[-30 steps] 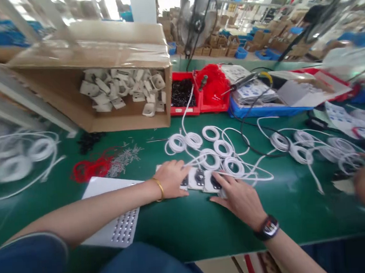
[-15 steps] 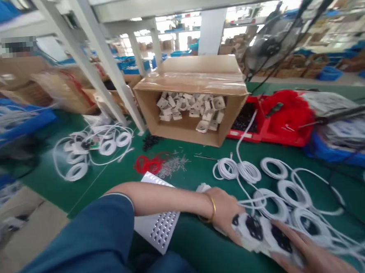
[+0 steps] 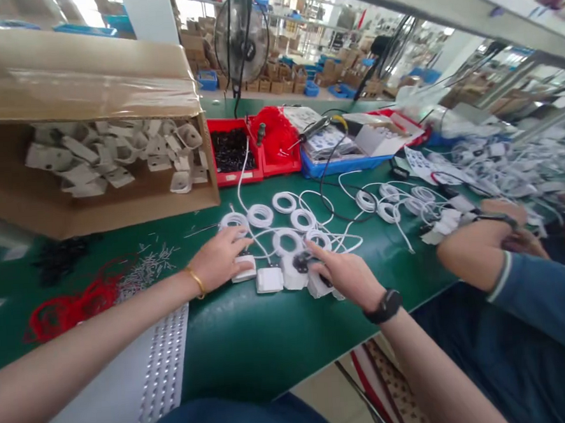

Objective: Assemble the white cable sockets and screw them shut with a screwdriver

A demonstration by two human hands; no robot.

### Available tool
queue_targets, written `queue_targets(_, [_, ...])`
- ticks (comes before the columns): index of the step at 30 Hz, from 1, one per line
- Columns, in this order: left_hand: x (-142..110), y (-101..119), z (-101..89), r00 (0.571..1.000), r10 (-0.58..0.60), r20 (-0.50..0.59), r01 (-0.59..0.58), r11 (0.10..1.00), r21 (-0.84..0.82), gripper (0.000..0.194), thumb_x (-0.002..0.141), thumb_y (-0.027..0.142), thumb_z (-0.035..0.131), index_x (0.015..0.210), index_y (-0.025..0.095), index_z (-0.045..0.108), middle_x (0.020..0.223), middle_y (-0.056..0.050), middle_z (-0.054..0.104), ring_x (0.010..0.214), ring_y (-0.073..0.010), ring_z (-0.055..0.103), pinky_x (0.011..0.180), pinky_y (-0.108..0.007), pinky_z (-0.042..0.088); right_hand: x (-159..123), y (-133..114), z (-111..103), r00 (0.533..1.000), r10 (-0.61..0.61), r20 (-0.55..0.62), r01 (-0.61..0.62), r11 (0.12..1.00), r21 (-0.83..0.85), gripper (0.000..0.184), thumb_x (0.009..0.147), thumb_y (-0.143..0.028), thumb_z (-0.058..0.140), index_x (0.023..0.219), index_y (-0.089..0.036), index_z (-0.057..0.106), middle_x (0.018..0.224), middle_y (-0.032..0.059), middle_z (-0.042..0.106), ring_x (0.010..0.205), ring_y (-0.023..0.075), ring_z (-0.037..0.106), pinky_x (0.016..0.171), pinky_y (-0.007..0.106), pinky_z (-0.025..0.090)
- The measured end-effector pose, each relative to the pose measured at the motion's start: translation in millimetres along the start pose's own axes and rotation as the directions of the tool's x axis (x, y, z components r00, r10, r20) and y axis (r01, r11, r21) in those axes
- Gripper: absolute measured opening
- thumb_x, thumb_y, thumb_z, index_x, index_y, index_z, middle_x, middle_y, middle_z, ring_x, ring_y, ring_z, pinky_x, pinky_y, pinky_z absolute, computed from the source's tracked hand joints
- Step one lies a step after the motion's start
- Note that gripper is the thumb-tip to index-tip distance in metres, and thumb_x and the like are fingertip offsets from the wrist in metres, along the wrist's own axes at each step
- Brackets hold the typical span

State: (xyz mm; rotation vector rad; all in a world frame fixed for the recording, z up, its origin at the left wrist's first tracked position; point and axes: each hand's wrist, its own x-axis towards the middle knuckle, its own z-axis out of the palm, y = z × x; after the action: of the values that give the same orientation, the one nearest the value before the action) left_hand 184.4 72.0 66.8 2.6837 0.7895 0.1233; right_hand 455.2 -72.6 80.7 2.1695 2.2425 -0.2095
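My left hand (image 3: pixel 221 258) rests at the left end of a row of white plastic housings, its fingers stretched over a housing (image 3: pixel 243 270) and close to a white cable coil (image 3: pixel 260 216). My right hand (image 3: pixel 351 274) is at the row's other end. Its index finger points out toward another cable coil (image 3: pixel 287 242), and the other fingers are partly hidden beside a white housing (image 3: pixel 318 286). Between the hands lie a square white housing (image 3: pixel 270 280) and one with a black fitting (image 3: pixel 294 273). Neither hand appears to grip anything.
A cardboard box (image 3: pixel 139 214) of white plastic parts stands at left. Red bins (image 3: pixel 237 177) and a blue tray (image 3: pixel 351 164) line the back. Red bands (image 3: pixel 72 307), small pins (image 3: pixel 147 267) and a perforated plate (image 3: pixel 115 381) lie left. A co-worker's arm (image 3: pixel 475 238) is at right.
The view has swung right. The white housings, held between both hands before, now lie on the table in a row. My fingers have loosened and spread, and the co-worker's arms have come into view.
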Motion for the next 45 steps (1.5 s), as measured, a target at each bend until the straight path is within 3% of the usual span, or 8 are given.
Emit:
queue_targets(4, [-26,-12,3.5,0.999,0.022,0.036,-0.027,0.991,0.129,0.075,0.076,0.052,0.061,0.139,0.023,0.033,0.135,-0.01,0.044,0.114,-0.0272,0.046,0.092,-0.038,0.043,-60,14,29,0.903,0.166,-0.397,-0.137,0.986,0.099,0.036,0.089,-0.042,0.046,0.115,-0.018,0.055,0.113,0.0112,0.062,0.105,0.0248,0.057,0.089,0.036,0.047])
queue_targets(9, [-24,-17,19.3,0.994,0.086,0.066,-0.101,0.956,0.276,0.084,0.072,0.062,0.059,0.138,0.015,0.036,0.118,-0.013,0.056,0.098,-0.0283,0.054,0.083,-0.038,0.045,-76,27,58,0.986,0.025,-0.165,-0.025,1.0,0.008,0.072,0.077,-0.049,0.062,0.136,-0.018,0.035,0.143,0.0152,0.033,0.123,0.0318,0.042,0.096,0.046,0.044])
queue_targets(16, [-22,-2,20.0,0.988,0.146,0.054,-0.156,0.926,0.343,0.072,0.079,0.061,0.05,0.133,0.015,0.043,0.098,-0.013,0.061,0.085,-0.0271,0.057,0.078,-0.038,0.043,-40,40,29,0.999,-0.025,0.026,0.024,0.999,0.04,0.055,0.079,-0.041,0.061,0.128,-0.02,0.045,0.13,0.014,0.047,0.095,0.0239,0.061,0.077,0.034,0.051])
queue_targets(21, [-31,5,16.7,0.993,0.088,0.083,-0.107,0.958,0.267,0.054,0.085,0.056,0.044,0.126,0.021,0.049,0.095,-0.009,0.062,0.081,-0.0235,0.058,0.071,-0.035,0.045,-34,58,6,0.97,-0.155,0.189,0.077,0.927,0.366,0.058,0.072,-0.045,0.068,0.123,-0.023,0.05,0.114,0.0046,0.061,0.093,0.0201,0.062,0.081,0.03,0.049])
queue_targets(27, [-28,46,14.8,0.987,0.072,-0.143,-0.021,0.944,0.33,0.062,0.082,0.054,0.051,0.125,0.009,0.051,0.126,-0.022,0.048,0.118,-0.0366,0.043,0.098,-0.049,0.035,-36,48,23,0.997,0.064,0.034,-0.072,0.917,0.391,0.039,0.096,-0.033,0.026,0.12,-0.019,0.054,0.126,0.0105,0.051,0.107,0.0204,0.054,0.09,0.036,0.045])
queue_targets(31, [-2,101,31.4,0.974,0.226,-0.033,-0.211,0.946,0.247,0.073,0.075,0.057,0.06,0.133,0.018,0.04,0.13,-0.018,0.047,0.118,-0.0352,0.044,0.101,-0.05,0.032,-50,17,39,0.968,0.196,-0.157,-0.153,0.957,0.248,0.059,0.088,-0.051,0.041,0.133,-0.012,0.038,0.13,0.0188,0.043,0.114,0.0309,0.044,0.094,0.049,0.039])
queue_targets(35, [37,130,52.0,0.984,0.16,0.082,-0.175,0.956,0.236,0.076,0.061,0.043,0.078,0.124,0.014,0.045,0.116,-0.02,0.051,0.106,-0.0346,0.05,0.089,-0.046,0.041,-59,5,47,0.96,0.066,-0.271,-0.061,0.998,0.026,0.075,0.074,-0.065,0.054,0.13,-0.017,0.044,0.13,0.017,0.043,0.118,0.0353,0.037,0.098,0.053,0.035])
queue_targets(45, [60,115,48.1,0.967,0.1,0.233,-0.14,0.977,0.163,0.075,0.053,0.051,0.08,0.112,0.017,0.049,0.103,-0.014,0.058,0.097,-0.0297,0.056,0.079,-0.037,0.046,-32,22,39,0.966,-0.224,-0.13,0.215,0.973,-0.084,0.065,0.076,-0.065,0.05,0.122,-0.02,0.053,0.105,0.012,0.06,0.099,0.028,0.051,0.072,0.036,0.052])
